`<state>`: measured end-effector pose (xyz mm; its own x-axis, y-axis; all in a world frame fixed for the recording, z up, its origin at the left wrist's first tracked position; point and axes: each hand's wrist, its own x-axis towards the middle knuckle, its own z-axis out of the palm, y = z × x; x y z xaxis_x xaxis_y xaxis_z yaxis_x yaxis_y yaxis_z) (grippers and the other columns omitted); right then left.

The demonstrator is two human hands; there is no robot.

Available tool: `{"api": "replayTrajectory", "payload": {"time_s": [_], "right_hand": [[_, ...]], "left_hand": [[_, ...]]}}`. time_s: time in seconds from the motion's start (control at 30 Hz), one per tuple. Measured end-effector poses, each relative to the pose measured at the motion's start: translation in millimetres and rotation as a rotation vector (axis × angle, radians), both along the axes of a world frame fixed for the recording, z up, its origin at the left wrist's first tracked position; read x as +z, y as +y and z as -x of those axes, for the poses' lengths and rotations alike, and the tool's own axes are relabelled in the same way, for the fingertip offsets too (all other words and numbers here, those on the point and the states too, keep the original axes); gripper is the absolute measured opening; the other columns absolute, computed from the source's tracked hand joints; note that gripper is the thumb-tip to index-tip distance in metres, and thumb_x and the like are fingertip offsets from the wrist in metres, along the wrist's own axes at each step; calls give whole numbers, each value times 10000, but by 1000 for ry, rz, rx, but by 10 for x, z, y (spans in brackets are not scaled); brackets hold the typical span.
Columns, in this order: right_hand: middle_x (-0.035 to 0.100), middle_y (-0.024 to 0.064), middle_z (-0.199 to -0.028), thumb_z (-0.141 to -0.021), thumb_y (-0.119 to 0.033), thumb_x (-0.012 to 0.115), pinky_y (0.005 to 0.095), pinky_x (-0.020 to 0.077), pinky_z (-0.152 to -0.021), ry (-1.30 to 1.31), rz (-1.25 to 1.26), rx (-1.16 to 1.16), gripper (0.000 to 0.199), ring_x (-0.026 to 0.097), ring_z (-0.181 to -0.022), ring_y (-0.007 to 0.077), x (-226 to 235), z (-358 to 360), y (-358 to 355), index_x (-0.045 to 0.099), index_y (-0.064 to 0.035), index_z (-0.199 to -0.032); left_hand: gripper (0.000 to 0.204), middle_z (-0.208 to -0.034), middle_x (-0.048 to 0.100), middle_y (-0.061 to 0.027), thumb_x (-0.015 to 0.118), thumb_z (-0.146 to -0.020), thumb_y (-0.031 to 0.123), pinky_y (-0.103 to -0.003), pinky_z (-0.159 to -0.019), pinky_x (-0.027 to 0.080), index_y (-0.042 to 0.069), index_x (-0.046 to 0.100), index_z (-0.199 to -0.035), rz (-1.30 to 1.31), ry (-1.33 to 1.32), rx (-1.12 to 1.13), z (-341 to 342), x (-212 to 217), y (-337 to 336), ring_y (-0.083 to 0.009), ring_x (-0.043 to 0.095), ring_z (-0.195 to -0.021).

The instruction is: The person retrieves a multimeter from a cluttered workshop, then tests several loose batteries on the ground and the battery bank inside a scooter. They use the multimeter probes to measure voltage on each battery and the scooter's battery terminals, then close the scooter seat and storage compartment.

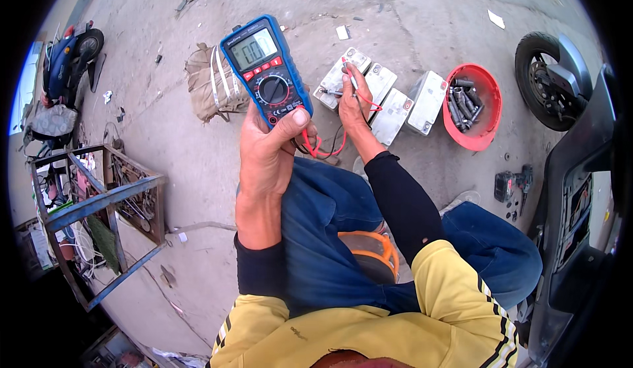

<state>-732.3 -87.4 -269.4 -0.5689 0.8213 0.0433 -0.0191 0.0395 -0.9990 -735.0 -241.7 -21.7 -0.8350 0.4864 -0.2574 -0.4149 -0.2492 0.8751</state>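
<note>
My left hand (273, 141) is closed around a blue multimeter (269, 71), raised with its lit display and round dial facing up. Red and black leads (323, 147) hang from its lower end and run across to my right hand (356, 101). That hand is closed on the test probes (337, 93), held over the leftmost of several pale grey box-shaped batteries (354, 58). A red tip is by a terminal at the far side and a black one lies lower left; whether both touch metal I cannot tell. The other batteries (392, 114) stand side by side to the right.
Right of the batteries, a red hard hat (491, 114) holds dark cylindrical pieces. A cordless drill (524, 182) lies near a motorcycle wheel (542, 81). A brown bundle (210, 84) is left of the multimeter, and a metal frame rack (105, 210) stands far left.
</note>
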Motion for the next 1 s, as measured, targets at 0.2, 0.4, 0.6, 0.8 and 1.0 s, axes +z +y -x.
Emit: {"api": "replayTrajectory", "payload": {"time_s": [0.2, 0.4, 0.6, 0.8, 1.0], "right_hand": [[705, 132, -1342, -1086, -157, 570, 289, 549, -851, -19, -98, -13, 376, 681, -1149, 181, -82, 42, -2, 624, -48, -1442], [670, 189, -1348, -1064, -114, 538, 393, 501, -1072, -14, -129, -53, 399, 662, -1252, 315, -8, 102, 24, 601, -76, -1457], [672, 156, -1396, -1096, -192, 515, 347, 548, -980, -103, -260, -71, 408, 685, -1196, 247, -23, 95, 70, 592, -51, -1472], [684, 125, -1386, -1106, -252, 531, 315, 597, -633, 148, 522, -43, 433, 710, -799, 200, 243, -37, 74, 528, -84, -1504], [667, 151, -1392, -1100, -243, 563, 357, 647, -672, 424, 829, -11, 383, 716, -857, 219, 350, -131, 210, 573, -78, -1447]], "left_hand": [[536, -999, 682, -91, 873, -837, 110, -308, -676, 610, -10, 575, -1265, -22, -8, -8, 17, 18, -11, -178, 705, -758], [531, -988, 677, -91, 870, -833, 109, -313, -674, 612, -15, 576, -1257, -24, -6, -17, 19, 21, 22, -182, 704, -752], [587, -1181, 701, -134, 843, -860, 133, -344, -735, 667, -36, 566, -1350, -5, 12, -45, 36, -44, -1, -174, 728, -796], [528, -986, 673, -88, 866, -838, 115, -313, -665, 605, -12, 573, -1258, -24, -14, -16, 16, 35, 20, -185, 706, -751], [529, -1002, 681, -85, 860, -844, 106, -312, -670, 604, -10, 574, -1274, -18, -13, -20, 32, 24, 13, -179, 709, -756]]}}
